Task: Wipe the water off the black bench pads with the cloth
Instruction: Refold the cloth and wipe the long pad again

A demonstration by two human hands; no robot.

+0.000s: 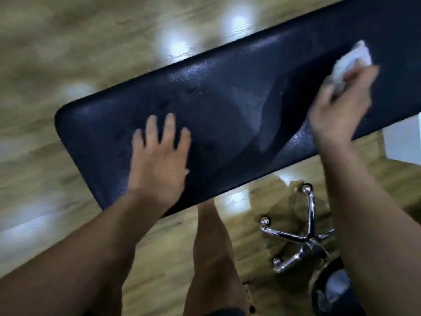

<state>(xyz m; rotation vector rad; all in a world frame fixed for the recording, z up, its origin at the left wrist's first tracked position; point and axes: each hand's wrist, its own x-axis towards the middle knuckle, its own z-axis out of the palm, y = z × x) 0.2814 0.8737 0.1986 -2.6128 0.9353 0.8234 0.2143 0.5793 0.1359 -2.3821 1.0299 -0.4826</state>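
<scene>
Cloth, white and crumpled, sits bunched under the fingers of my right hand and pokes out past the fingertips toward the far edge of the black bench pad. That puts it near the pad's right end, where the pad runs out of view. The hand is blurred, but I read its fingers as curled over the cloth, gripping it and pressing it onto the pad.

My left hand lies flat on the pad with its fingers straight and spread, holding nothing. Its palm is close to the near edge, toward the rounded left end and well apart from the cloth.

Between the two hands the pad shows a paler, dull smear across its middle. The rest is dark and grainy, with a glossy sheen along the far edge. I cannot make out single drops through the blur.

Below the near edge I see a bare leg and the chrome star base of a chair on the wooden floor, which carries bright light reflections.
</scene>
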